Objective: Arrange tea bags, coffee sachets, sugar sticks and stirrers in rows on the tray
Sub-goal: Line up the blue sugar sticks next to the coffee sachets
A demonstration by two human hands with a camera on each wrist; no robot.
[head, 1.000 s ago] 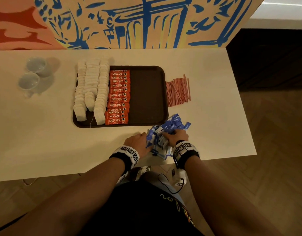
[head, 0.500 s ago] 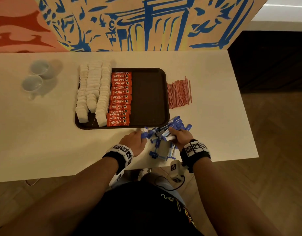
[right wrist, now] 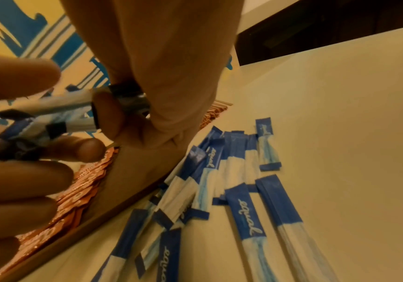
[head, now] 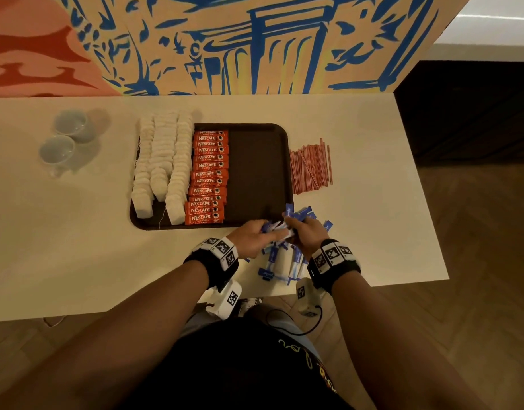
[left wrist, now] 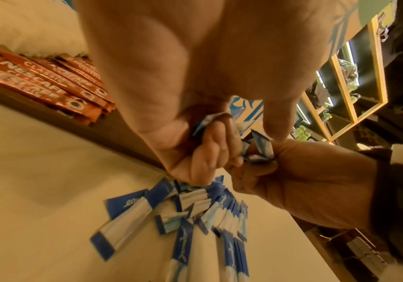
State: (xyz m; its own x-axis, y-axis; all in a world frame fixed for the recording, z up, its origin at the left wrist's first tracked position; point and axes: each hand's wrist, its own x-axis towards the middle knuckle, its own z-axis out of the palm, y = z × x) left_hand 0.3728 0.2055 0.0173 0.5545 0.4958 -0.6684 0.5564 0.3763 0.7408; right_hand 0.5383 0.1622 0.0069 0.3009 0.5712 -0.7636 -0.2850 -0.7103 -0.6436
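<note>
I am gripping a small bundle of sugar sticks between my left hand and right hand, fingers of both curled around it, just beside the near right corner of the tray. More sugar sticks are lying loose on the table under my hands. Tea bags and coffee sachets are lying in rows on the tray's left half; the stirrers are lying on the table to its right.

We see brown tray: white tea bags in rows at its 9 o'clock side, orange coffee sachets stacked in a column just beside; red stirrers on table at tray's 3; blue-white sugar sticks loose at 5, some held in both hands
</note>
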